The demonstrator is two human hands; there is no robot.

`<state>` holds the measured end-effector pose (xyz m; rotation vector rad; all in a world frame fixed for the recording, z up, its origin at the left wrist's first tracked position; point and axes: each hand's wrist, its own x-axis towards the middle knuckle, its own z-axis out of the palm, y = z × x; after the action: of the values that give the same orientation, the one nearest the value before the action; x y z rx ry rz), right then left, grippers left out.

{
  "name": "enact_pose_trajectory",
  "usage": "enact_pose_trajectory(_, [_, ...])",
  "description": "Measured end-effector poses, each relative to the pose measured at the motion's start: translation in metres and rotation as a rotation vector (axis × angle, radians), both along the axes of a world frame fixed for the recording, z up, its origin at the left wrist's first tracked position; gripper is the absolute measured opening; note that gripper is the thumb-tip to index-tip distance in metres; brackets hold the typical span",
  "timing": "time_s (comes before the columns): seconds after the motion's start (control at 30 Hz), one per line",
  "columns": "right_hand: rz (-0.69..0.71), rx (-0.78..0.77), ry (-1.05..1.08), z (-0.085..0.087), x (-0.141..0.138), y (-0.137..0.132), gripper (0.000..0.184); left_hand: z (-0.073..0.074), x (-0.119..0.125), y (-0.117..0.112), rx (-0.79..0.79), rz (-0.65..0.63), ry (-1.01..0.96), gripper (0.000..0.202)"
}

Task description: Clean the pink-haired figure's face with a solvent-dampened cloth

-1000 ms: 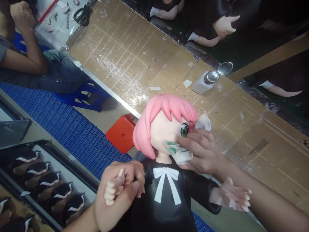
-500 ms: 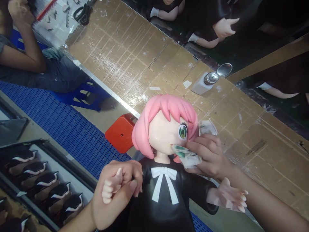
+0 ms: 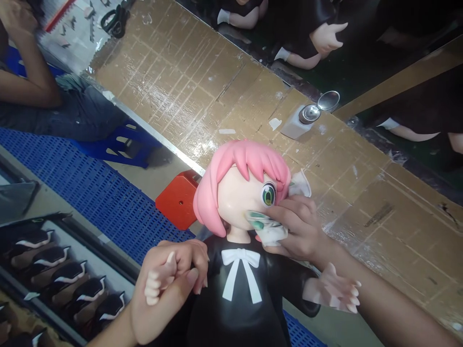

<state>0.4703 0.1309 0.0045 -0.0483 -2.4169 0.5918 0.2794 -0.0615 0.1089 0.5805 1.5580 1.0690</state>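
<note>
A large doll figure with pink hair, one green eye showing, a black dress and a white bow leans in front of me at the table's edge. My left hand is wrapped round the figure's arm on the left, and the figure's small hand pokes out between my thumb and fingers. In my right hand a white cloth with green stains is pinched and pressed to the figure's face by the mouth, hiding that part. Another end of the cloth sticks up behind my knuckles.
On the cardboard-covered table stand a white pump bottle with a metal top and black scissors. Another person's arm is at upper left. A red stool, a tray of black parts and more figures surround me.
The cloth in my right hand has shifted left across the figure's mouth, now covering it. The whole view has slid slightly; my left hand keeps its hold.
</note>
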Motion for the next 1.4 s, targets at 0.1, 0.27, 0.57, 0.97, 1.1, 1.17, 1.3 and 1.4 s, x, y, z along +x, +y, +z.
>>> enact_pose_trajectory(0.1, [0.002, -0.002, 0.006, 0.0000, 0.0010, -0.0009, 0.039, -0.0004, 0.0005, 0.0014, 0.003, 0.011, 0.009, 0.040])
enact_pose_trajectory(0.27, [-0.011, 0.001, -0.001, -0.0006, 0.0004, -0.0027, 0.037, -0.0022, -0.0014, 0.0027, 0.015, -0.002, 0.000, 0.039])
enact_pose_trajectory(0.57, [-0.023, -0.011, 0.019, -0.0049, 0.0007, -0.0030, 0.031, -0.0072, -0.0020, -0.0038, 0.018, 0.015, -0.008, 0.041])
enact_pose_trajectory(0.97, [-0.031, -0.021, 0.018, -0.0052, -0.0018, -0.0072, 0.034, -0.0058, -0.0026, -0.0007, 0.036, -0.003, -0.007, 0.039])
enact_pose_trajectory(1.1, [-0.041, -0.017, 0.034, -0.0039, -0.0012, -0.0077, 0.037, -0.0068, -0.0045, -0.0010, 0.051, -0.034, 0.016, 0.037])
enact_pose_trajectory(1.17, [-0.056, -0.015, 0.031, -0.0036, -0.0017, -0.0082, 0.033, -0.0064, -0.0051, -0.0010, 0.057, -0.036, 0.021, 0.037])
enact_pose_trajectory(1.3, [-0.051, -0.005, 0.022, -0.0026, -0.0008, -0.0086, 0.031, -0.0049, -0.0048, -0.0004, 0.059, -0.027, 0.028, 0.036])
enact_pose_trajectory(1.4, [-0.054, -0.011, 0.028, -0.0041, 0.0021, -0.0093, 0.036, -0.0045, -0.0039, -0.0001, 0.047, -0.043, 0.035, 0.035])
